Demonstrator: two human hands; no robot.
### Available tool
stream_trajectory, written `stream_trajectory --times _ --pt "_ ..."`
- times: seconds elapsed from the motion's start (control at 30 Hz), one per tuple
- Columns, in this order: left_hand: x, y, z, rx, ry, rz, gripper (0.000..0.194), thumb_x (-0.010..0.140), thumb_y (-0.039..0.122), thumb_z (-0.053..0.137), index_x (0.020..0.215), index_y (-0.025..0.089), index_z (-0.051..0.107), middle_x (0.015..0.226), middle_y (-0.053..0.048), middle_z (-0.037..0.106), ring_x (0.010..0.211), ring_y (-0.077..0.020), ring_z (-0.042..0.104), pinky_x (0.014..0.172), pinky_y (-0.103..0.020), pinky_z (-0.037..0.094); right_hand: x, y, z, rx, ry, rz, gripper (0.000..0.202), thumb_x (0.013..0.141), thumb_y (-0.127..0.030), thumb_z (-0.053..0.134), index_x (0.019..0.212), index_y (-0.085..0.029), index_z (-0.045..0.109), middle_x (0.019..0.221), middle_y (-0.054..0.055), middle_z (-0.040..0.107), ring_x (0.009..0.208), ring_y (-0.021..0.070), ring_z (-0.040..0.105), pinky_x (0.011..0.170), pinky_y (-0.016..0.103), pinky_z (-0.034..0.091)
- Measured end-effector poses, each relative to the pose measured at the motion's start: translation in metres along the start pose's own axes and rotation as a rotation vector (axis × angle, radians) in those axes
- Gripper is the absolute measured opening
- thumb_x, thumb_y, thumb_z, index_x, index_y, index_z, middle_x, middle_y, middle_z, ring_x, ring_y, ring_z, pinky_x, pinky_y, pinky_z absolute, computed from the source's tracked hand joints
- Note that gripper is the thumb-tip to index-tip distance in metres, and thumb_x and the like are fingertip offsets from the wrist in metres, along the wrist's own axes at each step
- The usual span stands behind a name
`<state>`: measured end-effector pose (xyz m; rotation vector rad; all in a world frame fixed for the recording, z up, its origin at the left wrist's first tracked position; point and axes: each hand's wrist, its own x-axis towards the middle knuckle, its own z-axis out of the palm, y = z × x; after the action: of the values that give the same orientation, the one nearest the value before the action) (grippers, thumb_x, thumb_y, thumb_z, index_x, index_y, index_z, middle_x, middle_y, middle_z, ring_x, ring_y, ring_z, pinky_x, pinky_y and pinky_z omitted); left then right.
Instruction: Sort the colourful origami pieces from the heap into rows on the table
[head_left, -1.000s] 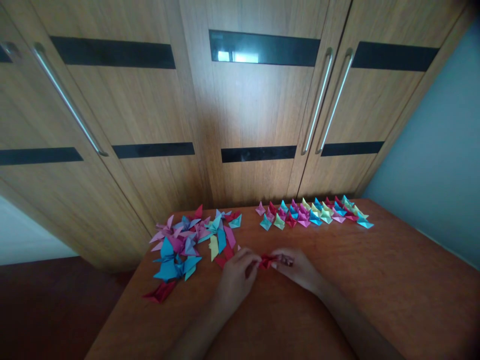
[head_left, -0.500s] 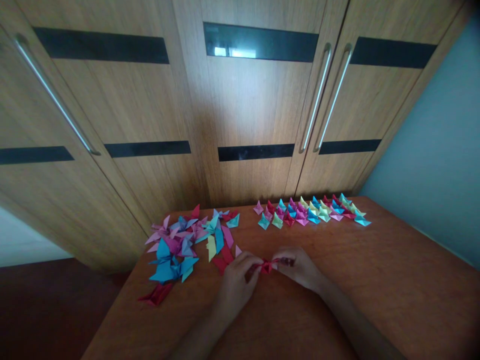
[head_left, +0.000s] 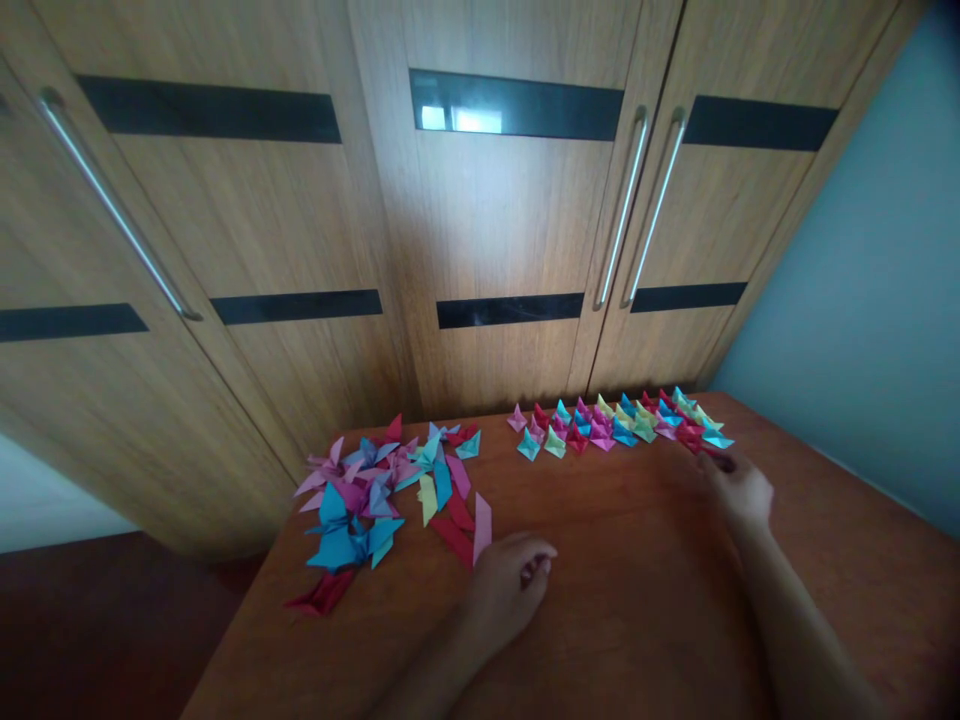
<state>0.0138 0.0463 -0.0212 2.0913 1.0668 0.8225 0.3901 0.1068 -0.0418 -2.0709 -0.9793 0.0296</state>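
At the front right of the origami rows (head_left: 602, 436), right hand (head_left: 739, 490) pinches a red origami piece (head_left: 694, 447), left hand (head_left: 514, 578) loosely half-curled and apparently empty; a careless release could nudge neighbours askew.

Wooden cabinet (head_left: 502, 225) behind table (head_left: 637, 600), bluish wall (head_left: 847, 300) right, dark floor (head_left: 112, 630)

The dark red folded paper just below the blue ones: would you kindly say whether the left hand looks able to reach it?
Probably yes: no paper shows in the left hand, and nothing visible stands between it and the dark red folded paper.
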Motion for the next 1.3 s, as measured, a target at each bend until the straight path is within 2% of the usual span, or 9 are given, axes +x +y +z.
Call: stream_trajectory --times 0.1,0.2,0.53,0.8,1.13,1.23,1.3 --pt "0.0 0.0 0.0 0.009 -0.03 -0.011 0.024 0.079 0.01 0.047 0.088 0.022 0.065 0.079 0.0 0.064 0.068 -0.0106 0.056 0.063 -0.019 0.042 0.012 0.018 -0.001 -0.288 -0.082 0.148 0.046 0.075 -0.05 0.05 0.107 -0.021 0.065 0.093 0.016 0.066 0.088 0.033 0.061 0.069 0.039 0.047" --pt "0.0 0.0 -0.002 0.007 -0.018 -0.023 0.023 0.079 0.011 0.047 0.088 0.021 0.066 0.079 0.0 0.064 0.067 -0.0103 0.055 0.063 -0.019 0.042 0.017 0.016 0.001 -0.442 -0.173 0.187 0.051 0.078 -0.053 0.045 0.115 -0.022 0.061 0.1 0.02 0.064 0.092 0.0367 0.06 0.068 0.044 0.047" --pt "0.0 0.0 -0.004 -0.032 -0.026 -0.022 0.025 0.078 0.01 0.046 0.088 0.021 0.066 0.077 0.001 0.063 0.065 -0.0099 0.054 0.061 -0.019 0.041 0.041 0.013 0.014 -0.546 -0.268 0.107 0.052 0.08 -0.049 0.04 0.118 -0.017 0.057 0.104 0.021 0.061 0.096 0.0379 0.059 0.072 0.046 0.048" --pt "0.0 0.002 -0.005 -0.055 -0.033 -0.021 0.026 0.077 0.009 0.045 0.088 0.02 0.066 0.078 0.0 0.063 0.066 -0.0099 0.054 0.061 -0.018 0.041 0.047 0.014 0.018 -0.552 -0.251 0.117 0.053 0.081 -0.049 0.039 0.117 -0.017 0.058 0.102 0.022 0.061 0.096 0.038 0.059 0.072 0.046 0.048" --pt "0.002 0.002 -0.006 -0.045 -0.039 -0.029 0.026 0.077 0.01 0.045 0.087 0.02 0.066 0.08 -0.001 0.064 0.067 -0.011 0.056 0.061 -0.02 0.042 0.043 0.01 0.014 -0.462 -0.23 0.121 0.052 0.078 -0.05 0.044 0.115 -0.016 0.058 0.103 0.023 0.06 0.095 0.0401 0.058 0.07 0.048 0.046" --pt "0.002 0.001 -0.005 -0.04 -0.031 -0.027 0.025 0.078 0.01 0.045 0.087 0.02 0.067 0.079 -0.001 0.064 0.066 -0.0109 0.055 0.061 -0.02 0.042 0.035 0.009 0.012 -0.388 -0.163 0.157 0.051 0.076 -0.05 0.046 0.114 -0.017 0.057 0.101 0.021 0.062 0.092 0.0374 0.059 0.07 0.045 0.046" --pt "0.002 0.0 -0.004 -0.037 -0.024 -0.025 0.025 0.078 0.011 0.046 0.087 0.02 0.066 0.078 -0.001 0.064 0.065 -0.0107 0.055 0.06 -0.019 0.041 0.025 0.006 0.013 -0.329 -0.072 0.212 0.05 0.078 -0.048 0.043 0.116 -0.017 0.055 0.099 0.02 0.063 0.089 0.0353 0.061 0.068 0.043 0.047"
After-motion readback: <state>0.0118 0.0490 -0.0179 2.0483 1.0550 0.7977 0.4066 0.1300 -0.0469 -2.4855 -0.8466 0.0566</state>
